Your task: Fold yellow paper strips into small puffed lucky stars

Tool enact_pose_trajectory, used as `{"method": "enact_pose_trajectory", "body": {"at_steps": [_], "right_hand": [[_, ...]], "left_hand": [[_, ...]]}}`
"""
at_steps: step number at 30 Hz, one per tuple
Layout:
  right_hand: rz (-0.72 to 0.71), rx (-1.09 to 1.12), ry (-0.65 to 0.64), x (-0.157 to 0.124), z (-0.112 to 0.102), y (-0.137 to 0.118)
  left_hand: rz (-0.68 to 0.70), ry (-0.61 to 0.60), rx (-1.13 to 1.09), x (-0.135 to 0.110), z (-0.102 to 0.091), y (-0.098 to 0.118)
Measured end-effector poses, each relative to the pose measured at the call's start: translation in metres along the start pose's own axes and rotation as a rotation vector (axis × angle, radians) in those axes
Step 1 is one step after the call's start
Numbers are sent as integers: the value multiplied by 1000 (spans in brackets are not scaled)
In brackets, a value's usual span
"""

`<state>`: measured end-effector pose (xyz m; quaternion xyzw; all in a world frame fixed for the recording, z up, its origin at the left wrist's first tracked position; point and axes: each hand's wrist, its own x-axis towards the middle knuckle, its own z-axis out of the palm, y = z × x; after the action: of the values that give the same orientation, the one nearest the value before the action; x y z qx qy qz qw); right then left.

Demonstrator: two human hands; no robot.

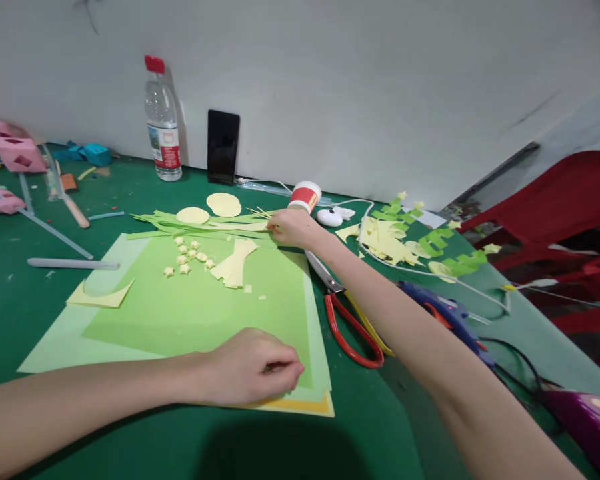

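My right hand (293,228) reaches far across the green table and pinches at the end of a pile of long green paper strips (200,223). My left hand (254,365) rests on the near edge of the stacked green paper sheets (190,307), fingers curled together in a pinch; what they hold is too small to make out. On the sheets lie several small folded yellow paper stars (187,257) and a bundle of pale yellow strips (236,261). Two yellow paper circles (213,208) sit on the strips.
Red-handled scissors (347,320) lie right of the sheets, under my right forearm. A blue glue gun (447,313), a red-and-white cup (304,196), a water bottle (163,123) and a black phone (223,147) stand further back. Paper scraps (405,240) lie at the right; pink boxes (15,153) far left.
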<state>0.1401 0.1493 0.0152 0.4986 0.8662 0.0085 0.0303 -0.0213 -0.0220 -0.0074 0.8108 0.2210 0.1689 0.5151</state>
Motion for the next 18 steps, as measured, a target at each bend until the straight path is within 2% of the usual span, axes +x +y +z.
{"method": "enact_pose_trajectory", "body": {"at_steps": [4,8,14,18], "right_hand": [[55,61,37,-3,-1,0],[96,179,45,-10,-9,4],[118,371,-20,-24,-30,15],[94,446,-127,-28,-38,18]], "left_hand": [[-70,10,-87,0,-2,4],[-205,65,-215,4,-12,11],[-322,169,-366,13,-35,8],[-353,190,-392,14,-34,5]]}}
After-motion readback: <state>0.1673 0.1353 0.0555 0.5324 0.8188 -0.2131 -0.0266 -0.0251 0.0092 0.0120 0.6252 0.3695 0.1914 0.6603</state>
